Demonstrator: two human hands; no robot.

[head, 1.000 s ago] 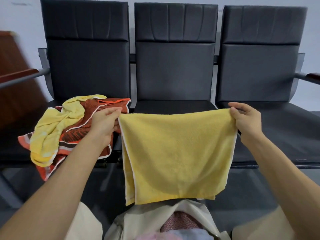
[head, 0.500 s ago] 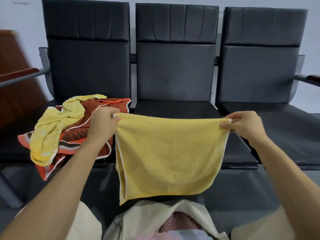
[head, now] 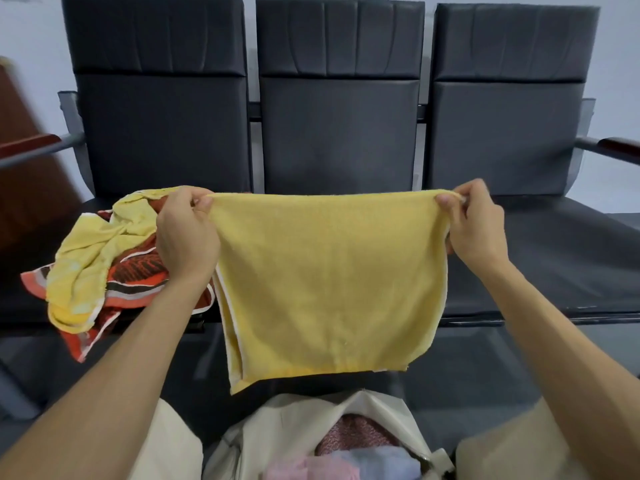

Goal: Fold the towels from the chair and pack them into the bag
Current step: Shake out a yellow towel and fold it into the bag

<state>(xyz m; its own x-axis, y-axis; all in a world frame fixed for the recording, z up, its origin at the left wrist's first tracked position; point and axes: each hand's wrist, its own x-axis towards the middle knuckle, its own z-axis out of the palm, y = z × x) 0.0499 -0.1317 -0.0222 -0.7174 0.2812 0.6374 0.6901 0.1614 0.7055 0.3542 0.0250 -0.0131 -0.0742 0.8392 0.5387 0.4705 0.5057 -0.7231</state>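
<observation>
your left hand (head: 187, 237): thumb and fingers pinch the upper left corner of the yellow towel (head: 329, 282).
your right hand (head: 474, 230): pinches the upper right corner of the same towel.
yellow towel: centre of the frame, hanging doubled between your hands, above the bag (head: 277, 427).
hidden: the towel covers the middle seat cushion; your left hand covers part of the pile at left.
cut off: the bag runs off the bottom edge; inside, blurred reddish, pink and blue fabric.
counts: three black seats (head: 341, 133); two towels on the left seat, a pale yellow one (head: 86, 251) over an orange patterned one (head: 138, 275); one bag.
</observation>
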